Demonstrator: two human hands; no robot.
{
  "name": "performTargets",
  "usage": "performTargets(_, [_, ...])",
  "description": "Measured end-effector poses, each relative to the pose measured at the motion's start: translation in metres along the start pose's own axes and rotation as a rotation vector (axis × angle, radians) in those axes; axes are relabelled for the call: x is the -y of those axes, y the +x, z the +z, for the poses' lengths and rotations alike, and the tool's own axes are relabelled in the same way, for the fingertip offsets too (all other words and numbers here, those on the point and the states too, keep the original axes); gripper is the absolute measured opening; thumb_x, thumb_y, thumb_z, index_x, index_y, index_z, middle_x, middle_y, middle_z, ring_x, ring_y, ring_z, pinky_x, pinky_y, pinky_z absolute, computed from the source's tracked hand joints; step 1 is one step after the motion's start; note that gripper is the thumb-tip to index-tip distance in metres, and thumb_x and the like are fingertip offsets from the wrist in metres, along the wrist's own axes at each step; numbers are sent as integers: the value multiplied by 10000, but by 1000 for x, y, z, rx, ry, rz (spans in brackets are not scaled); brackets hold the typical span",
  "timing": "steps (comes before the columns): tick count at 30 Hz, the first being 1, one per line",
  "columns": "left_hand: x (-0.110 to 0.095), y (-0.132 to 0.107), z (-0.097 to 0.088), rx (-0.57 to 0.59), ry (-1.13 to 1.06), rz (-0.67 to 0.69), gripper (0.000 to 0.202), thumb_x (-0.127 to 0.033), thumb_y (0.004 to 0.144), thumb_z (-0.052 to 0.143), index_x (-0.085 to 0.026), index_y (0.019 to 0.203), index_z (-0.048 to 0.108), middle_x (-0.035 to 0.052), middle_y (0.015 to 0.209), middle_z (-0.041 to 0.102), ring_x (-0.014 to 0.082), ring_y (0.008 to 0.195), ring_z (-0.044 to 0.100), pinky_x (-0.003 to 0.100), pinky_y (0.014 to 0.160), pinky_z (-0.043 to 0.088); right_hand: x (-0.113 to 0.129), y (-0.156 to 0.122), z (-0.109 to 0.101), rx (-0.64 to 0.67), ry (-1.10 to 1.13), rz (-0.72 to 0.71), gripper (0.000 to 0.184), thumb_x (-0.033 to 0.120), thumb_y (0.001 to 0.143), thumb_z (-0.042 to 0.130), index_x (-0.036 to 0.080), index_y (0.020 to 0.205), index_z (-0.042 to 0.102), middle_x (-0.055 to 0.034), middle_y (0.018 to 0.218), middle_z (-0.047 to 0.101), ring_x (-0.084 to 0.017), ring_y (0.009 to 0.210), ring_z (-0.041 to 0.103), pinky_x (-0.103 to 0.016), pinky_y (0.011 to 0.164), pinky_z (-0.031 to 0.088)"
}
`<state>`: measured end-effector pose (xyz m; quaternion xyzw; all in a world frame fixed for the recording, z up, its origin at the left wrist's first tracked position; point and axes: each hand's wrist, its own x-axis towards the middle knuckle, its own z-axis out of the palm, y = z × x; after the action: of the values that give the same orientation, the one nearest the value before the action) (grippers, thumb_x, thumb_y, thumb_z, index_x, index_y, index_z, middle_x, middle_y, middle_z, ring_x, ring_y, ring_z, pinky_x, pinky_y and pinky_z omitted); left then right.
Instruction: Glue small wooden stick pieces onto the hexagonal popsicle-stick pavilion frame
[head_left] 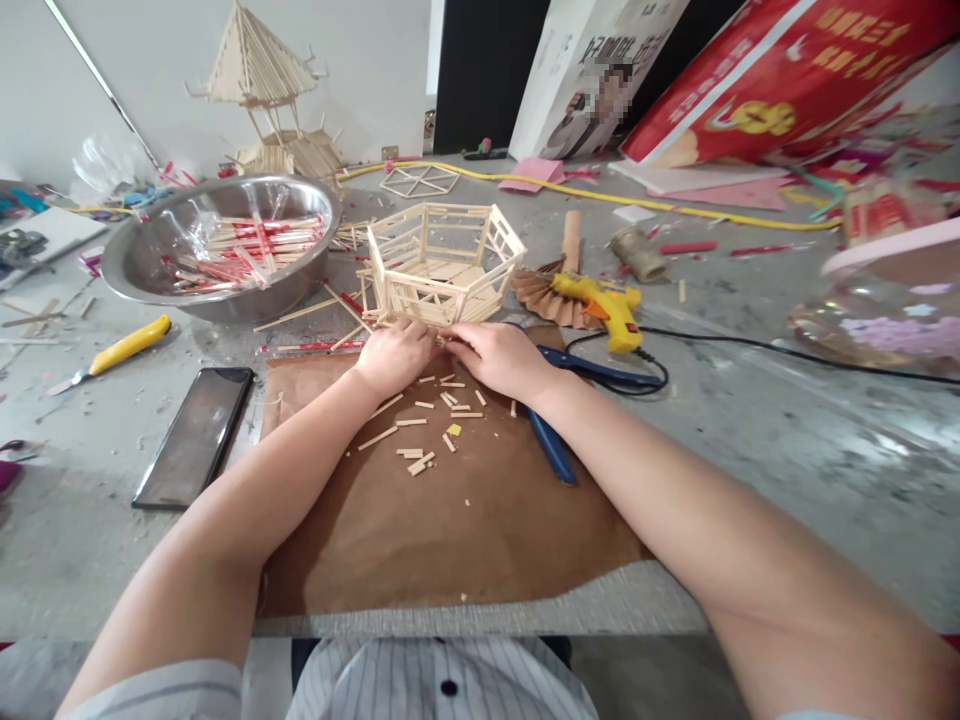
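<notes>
My left hand (pixel 397 358) and my right hand (pixel 491 357) meet at the near edge of a six-sided frame of wooden sticks (pixel 439 270). On both hands the fingers are bent and closed, their tips almost together. A bit of pale wood shows between them, but what each hand grips is too small and covered to make out. Short cut stick pieces (pixel 411 422) lie scattered on the brown mat (pixel 450 540) below my wrists. Blue-handled pliers or cutters (pixel 551 445) lie partly under my right forearm, their head hidden.
A steel bowl (pixel 120 265) of red-wrapped chopsticks stands left, near a yellow utility knife (pixel 131 345) and a phone (pixel 195 435). Right of the frame lies a yellow glue gun (pixel 611 310) with a black cord (pixel 750 340). A stick pagoda (pixel 255 70) stands behind.
</notes>
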<state>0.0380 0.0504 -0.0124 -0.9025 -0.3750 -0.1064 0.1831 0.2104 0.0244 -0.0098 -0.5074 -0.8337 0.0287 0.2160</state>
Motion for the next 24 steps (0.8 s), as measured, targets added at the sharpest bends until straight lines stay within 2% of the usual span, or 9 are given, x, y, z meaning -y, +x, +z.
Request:
performTargets(4, [0,0,1,-24,5,10,290,-311,881,405,-122,882,626,117,837,614,209,834,563,281,588,425,-3,-4,-12,-29,36,-26,265,248,840,460,162,1007,646,-90,964,687,-213,873,633,-299,763,439])
performTargets(7, [0,0,0,-32,-1,6,294,-319,880,405,-124,870,625,113,830,614,208,831,560,291,607,428,-12,-8,-34,-18,78,-4,213,251,807,492,197,907,672,-52,906,697,-181,813,635,-283,751,440])
performTargets(10, [-1,0,-1,-17,-7,-1,299,-317,883,392,-126,870,623,108,834,617,209,825,562,298,605,428,-28,-12,-60,15,46,220,197,312,781,512,203,809,673,-34,735,685,-162,682,614,-266,648,426])
performTargets(13, [-1,1,-2,-4,-10,1,296,-311,884,393,-125,876,623,109,833,616,207,821,560,296,601,428,-51,-16,-78,-27,-90,478,228,358,765,509,201,801,671,-68,785,685,-183,745,601,-274,638,401])
performTargets(15, [-1,1,-2,-9,-12,2,299,-315,883,396,-121,884,623,113,836,614,207,830,558,294,600,429,-69,-19,-80,-99,-250,707,294,399,782,472,208,893,665,-113,916,675,-228,843,590,-315,665,391])
performTargets(17, [-2,1,-1,-12,-10,2,302,-321,881,401,-118,896,623,114,842,615,212,842,561,295,596,430,-88,-22,-77,-52,-330,873,360,433,801,431,201,967,651,-161,1044,635,-269,920,576,-350,693,387])
performTargets(19, [-2,1,-1,-8,-8,1,307,-326,881,399,-117,906,623,112,850,619,218,850,566,297,592,431,-106,-25,-71,39,-324,999,395,482,784,454,190,980,634,-182,1067,620,-289,947,572,-366,717,389])
performTargets(22, [-2,0,0,-8,-7,2,314,-324,884,389,-116,919,621,113,857,621,219,861,571,294,590,431,-129,-30,-61,9,-276,1092,503,539,689,573,182,1043,555,-185,1077,600,-285,935,566,-371,712,395])
performTargets(24, [-1,0,0,-15,-5,8,315,-324,886,386,-116,923,620,115,859,620,219,867,569,294,598,431,-138,-32,-56,-44,-176,1060,507,524,618,651,183,976,536,-168,1001,604,-241,836,576,-351,670,396])
